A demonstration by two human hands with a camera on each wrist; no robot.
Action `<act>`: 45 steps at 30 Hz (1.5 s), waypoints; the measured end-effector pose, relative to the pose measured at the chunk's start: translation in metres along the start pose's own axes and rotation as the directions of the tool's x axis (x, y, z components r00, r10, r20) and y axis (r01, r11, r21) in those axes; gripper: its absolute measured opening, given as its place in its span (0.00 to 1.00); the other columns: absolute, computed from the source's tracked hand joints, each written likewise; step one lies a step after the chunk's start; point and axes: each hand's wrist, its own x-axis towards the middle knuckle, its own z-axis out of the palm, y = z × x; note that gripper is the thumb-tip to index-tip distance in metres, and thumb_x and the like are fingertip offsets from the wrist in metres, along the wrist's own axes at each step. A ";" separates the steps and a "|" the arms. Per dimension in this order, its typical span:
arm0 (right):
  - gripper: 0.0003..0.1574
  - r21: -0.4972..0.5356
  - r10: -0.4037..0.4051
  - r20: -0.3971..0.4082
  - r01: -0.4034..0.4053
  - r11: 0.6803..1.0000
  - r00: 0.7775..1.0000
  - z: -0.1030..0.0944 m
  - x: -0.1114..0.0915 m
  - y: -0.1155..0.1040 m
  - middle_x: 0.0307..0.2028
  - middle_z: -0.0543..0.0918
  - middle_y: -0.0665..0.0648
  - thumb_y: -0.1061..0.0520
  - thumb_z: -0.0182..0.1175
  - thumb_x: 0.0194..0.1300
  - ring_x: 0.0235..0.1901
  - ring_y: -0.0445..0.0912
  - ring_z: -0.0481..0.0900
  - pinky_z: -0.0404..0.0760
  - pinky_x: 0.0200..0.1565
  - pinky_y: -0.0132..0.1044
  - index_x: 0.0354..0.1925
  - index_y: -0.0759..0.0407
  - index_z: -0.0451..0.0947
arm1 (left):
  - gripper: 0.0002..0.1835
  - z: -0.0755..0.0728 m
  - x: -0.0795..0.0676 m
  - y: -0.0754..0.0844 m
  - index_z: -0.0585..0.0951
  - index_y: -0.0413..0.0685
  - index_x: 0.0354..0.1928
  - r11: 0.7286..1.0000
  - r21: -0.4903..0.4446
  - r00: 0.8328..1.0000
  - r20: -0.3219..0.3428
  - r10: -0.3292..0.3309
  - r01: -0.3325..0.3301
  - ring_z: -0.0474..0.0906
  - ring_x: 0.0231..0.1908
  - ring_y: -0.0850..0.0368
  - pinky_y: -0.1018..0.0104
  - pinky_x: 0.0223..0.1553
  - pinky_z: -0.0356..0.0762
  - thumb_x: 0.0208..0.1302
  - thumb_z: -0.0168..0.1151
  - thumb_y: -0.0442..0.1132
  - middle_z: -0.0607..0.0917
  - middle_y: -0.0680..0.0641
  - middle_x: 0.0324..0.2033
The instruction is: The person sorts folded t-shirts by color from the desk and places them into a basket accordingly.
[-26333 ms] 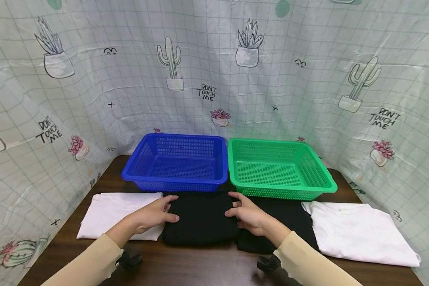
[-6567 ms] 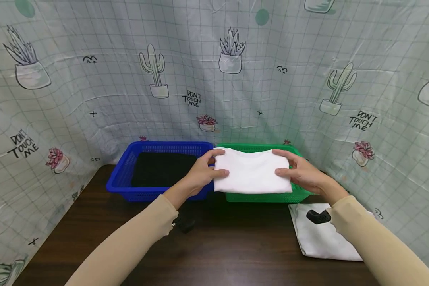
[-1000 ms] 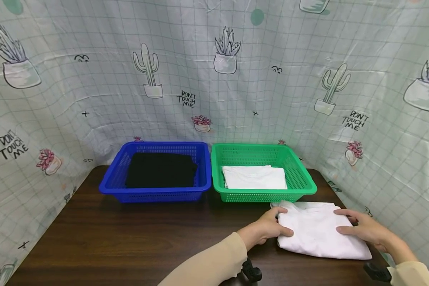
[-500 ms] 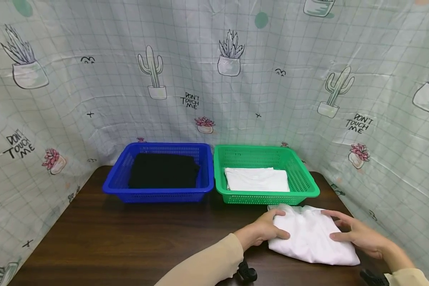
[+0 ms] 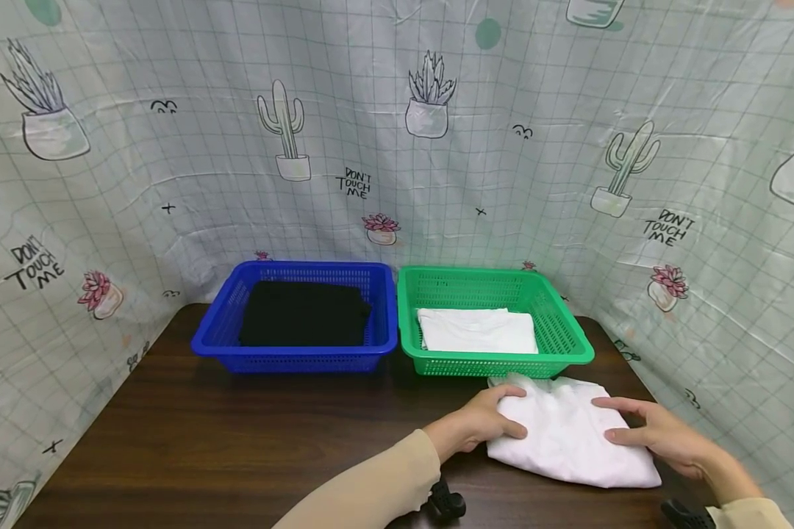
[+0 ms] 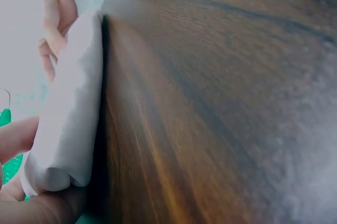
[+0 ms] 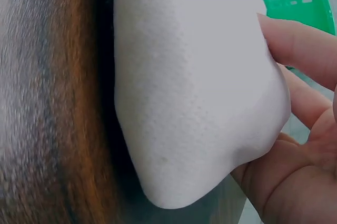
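A folded white T-shirt (image 5: 565, 433) lies at the right front of the table, a little rumpled along its back edge. My left hand (image 5: 479, 422) grips its left edge, thumb on top; in the left wrist view the fingers (image 6: 45, 208) wrap around the end of the folded cloth. My right hand (image 5: 664, 437) holds the right side between thumb and fingers. In the right wrist view the T-shirt (image 7: 195, 87) bulges against that hand, and part of the fingers is behind the cloth.
Behind the T-shirt stands a green basket (image 5: 503, 365) with folded white cloth (image 5: 476, 330) inside. To its left, a blue basket (image 5: 298, 361) holds folded black cloth (image 5: 304, 314). A printed curtain (image 5: 397, 147) surrounds the dark wooden table (image 5: 238, 441).
Over the last second both hands have drawn the T-shirt slightly left and rumpled it. Long before, the baskets were empty and black clothes lay on the table; 6.6 seconds ago white cloth was over the green basket.
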 end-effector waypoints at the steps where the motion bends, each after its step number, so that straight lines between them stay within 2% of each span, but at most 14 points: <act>1: 0.38 0.003 0.000 -0.006 0.000 1.000 1.000 0.000 0.000 -0.001 0.71 0.48 0.71 0.58 0.62 0.66 0.55 0.26 0.61 0.74 0.50 0.28 0.70 0.64 0.62 | 0.30 -0.001 -0.001 0.001 0.81 0.62 0.54 1.000 -0.004 1.000 -0.003 0.003 -0.003 0.69 0.58 0.55 0.55 0.55 0.74 0.50 0.74 0.26 0.73 0.52 0.59; 3: 0.38 0.005 -0.006 -0.013 0.006 1.000 1.000 0.001 -0.001 -0.003 0.71 0.48 0.69 0.59 0.62 0.67 0.55 0.26 0.61 0.74 0.50 0.27 0.71 0.63 0.62 | 0.30 -0.002 -0.003 0.002 0.81 0.62 0.54 1.000 -0.014 1.000 -0.006 0.005 -0.005 0.70 0.56 0.56 0.55 0.55 0.74 0.50 0.74 0.26 0.73 0.52 0.59; 4: 0.38 0.015 -0.003 -0.010 0.003 1.000 1.000 0.001 -0.001 -0.004 0.71 0.49 0.67 0.59 0.61 0.67 0.55 0.29 0.65 0.74 0.51 0.28 0.71 0.63 0.61 | 0.31 -0.003 -0.004 0.004 0.81 0.62 0.54 1.000 -0.018 1.000 -0.007 0.008 -0.008 0.70 0.56 0.56 0.56 0.54 0.74 0.50 0.74 0.26 0.73 0.52 0.58; 8: 0.38 0.061 -0.037 0.030 0.035 0.998 0.999 -0.002 -0.003 -0.012 0.65 0.61 0.61 0.63 0.57 0.70 0.51 0.45 0.79 0.79 0.50 0.37 0.73 0.62 0.56 | 0.31 -0.008 -0.011 0.011 0.81 0.64 0.54 1.000 -0.020 1.000 0.000 0.020 -0.020 0.71 0.52 0.56 0.57 0.50 0.77 0.50 0.75 0.27 0.74 0.53 0.58; 10: 0.38 0.076 -0.060 0.061 0.056 0.996 0.996 -0.004 -0.004 -0.020 0.61 0.67 0.61 0.65 0.54 0.71 0.47 0.53 0.83 0.81 0.49 0.42 0.74 0.61 0.54 | 0.31 -0.013 -0.016 0.016 0.81 0.65 0.54 1.000 -0.015 1.000 0.008 0.027 -0.027 0.71 0.52 0.56 0.57 0.48 0.78 0.50 0.75 0.28 0.74 0.54 0.58; 16: 0.37 0.104 -0.115 0.111 0.104 0.989 0.987 -0.006 -0.011 -0.051 0.57 0.75 0.67 0.67 0.51 0.72 0.45 0.55 0.84 0.82 0.47 0.46 0.75 0.58 0.52 | 0.31 -0.032 -0.033 0.032 0.81 0.66 0.54 0.995 -0.056 0.995 0.057 0.080 -0.077 0.73 0.47 0.56 0.58 0.43 0.79 0.51 0.74 0.28 0.75 0.56 0.52; 21: 0.37 0.160 -0.172 0.190 0.142 0.977 0.967 -0.010 -0.014 -0.078 0.48 0.82 0.70 0.69 0.47 0.74 0.44 0.56 0.84 0.83 0.45 0.49 0.76 0.56 0.50 | 0.31 -0.050 -0.050 0.053 0.79 0.67 0.56 0.988 -0.105 0.986 0.114 0.125 -0.114 0.76 0.42 0.56 0.60 0.40 0.79 0.53 0.73 0.29 0.76 0.55 0.48; 24: 0.38 0.169 -0.215 0.202 0.183 0.969 0.955 -0.013 -0.012 -0.095 0.48 0.82 0.70 0.69 0.46 0.74 0.44 0.55 0.84 0.83 0.44 0.49 0.76 0.56 0.48 | 0.32 -0.063 -0.058 0.068 0.78 0.68 0.58 0.983 -0.118 0.978 0.136 0.159 -0.144 0.77 0.43 0.56 0.61 0.41 0.80 0.54 0.73 0.31 0.76 0.54 0.49; 30: 0.40 0.165 -0.229 0.159 0.203 0.965 0.960 -0.013 -0.003 -0.129 0.52 0.81 0.69 0.70 0.47 0.73 0.43 0.57 0.85 0.83 0.41 0.52 0.77 0.57 0.47 | 0.33 -0.090 -0.061 0.089 0.77 0.70 0.61 0.974 -0.132 0.973 0.112 0.200 -0.185 0.77 0.46 0.56 0.61 0.43 0.80 0.55 0.73 0.33 0.75 0.53 0.52; 35: 0.41 0.123 -0.227 0.105 0.214 0.969 0.968 -0.017 0.004 -0.154 0.45 0.84 0.70 0.70 0.50 0.72 0.40 0.54 0.86 0.84 0.38 0.49 0.77 0.55 0.49 | 0.35 -0.108 -0.061 0.103 0.74 0.72 0.63 0.971 -0.137 0.971 0.110 0.212 -0.196 0.76 0.49 0.55 0.58 0.44 0.81 0.56 0.73 0.35 0.75 0.51 0.53; 37: 0.41 0.096 -0.233 0.075 0.225 0.970 0.970 -0.020 0.010 -0.162 0.46 0.84 0.67 0.69 0.51 0.72 0.39 0.53 0.86 0.84 0.38 0.48 0.77 0.54 0.50 | 0.35 -0.115 -0.059 0.109 0.74 0.74 0.63 0.970 -0.121 0.970 0.093 0.223 -0.212 0.75 0.50 0.55 0.58 0.45 0.80 0.56 0.73 0.36 0.74 0.53 0.54; 40: 0.42 0.060 -0.225 0.019 0.223 0.973 0.974 -0.020 0.024 -0.171 0.53 0.81 0.62 0.66 0.54 0.71 0.41 0.51 0.85 0.84 0.39 0.48 0.76 0.51 0.52 | 0.35 -0.127 -0.051 0.114 0.73 0.77 0.63 0.969 -0.098 0.971 0.052 0.235 -0.229 0.74 0.52 0.54 0.58 0.46 0.79 0.56 0.74 0.37 0.73 0.53 0.56; 42: 0.42 0.037 -0.217 -0.020 0.218 0.975 0.976 -0.020 0.036 -0.174 0.61 0.74 0.56 0.64 0.56 0.71 0.42 0.50 0.85 0.84 0.39 0.48 0.76 0.50 0.53 | 0.35 -0.134 -0.044 0.115 0.73 0.78 0.63 0.969 -0.086 0.972 0.022 0.236 -0.233 0.74 0.52 0.53 0.58 0.46 0.79 0.57 0.73 0.38 0.72 0.53 0.58; 45: 0.42 0.020 -0.205 -0.075 0.207 0.978 0.976 -0.021 0.055 -0.175 0.68 0.63 0.55 0.62 0.59 0.70 0.43 0.47 0.84 0.83 0.41 0.45 0.75 0.47 0.55 | 0.34 -0.143 -0.031 0.113 0.73 0.77 0.63 0.969 -0.065 0.971 -0.033 0.238 -0.240 0.74 0.52 0.52 0.58 0.47 0.79 0.57 0.73 0.39 0.70 0.53 0.61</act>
